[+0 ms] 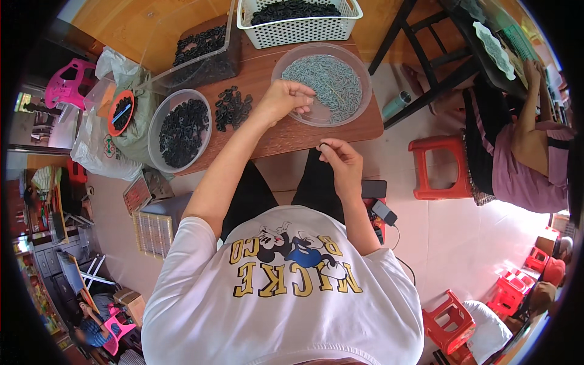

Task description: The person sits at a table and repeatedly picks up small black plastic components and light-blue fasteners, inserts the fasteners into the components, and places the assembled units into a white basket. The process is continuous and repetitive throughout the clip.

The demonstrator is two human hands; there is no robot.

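Note:
My left hand [285,101] reaches over the near left rim of a round clear bowl [367,91] of grey-blue screws [331,82]. Its fingers are bent together; whether a screw is between them cannot be made out. Nearer me, just off the table's front edge, my right hand [343,163] pinches a small black piece [322,145] between thumb and forefinger. Left of my left forearm lies a loose pile of small black plastic parts [232,108]. Beside that pile stands a round clear tub [208,131] holding many similar black parts [182,134].
On the brown table [261,61], a white basket [298,35] and a clear box [210,70] hold more black parts. A red stool [438,167] stands right, near a seated person [526,152] at a dark table. Bags [106,152] lean at the left.

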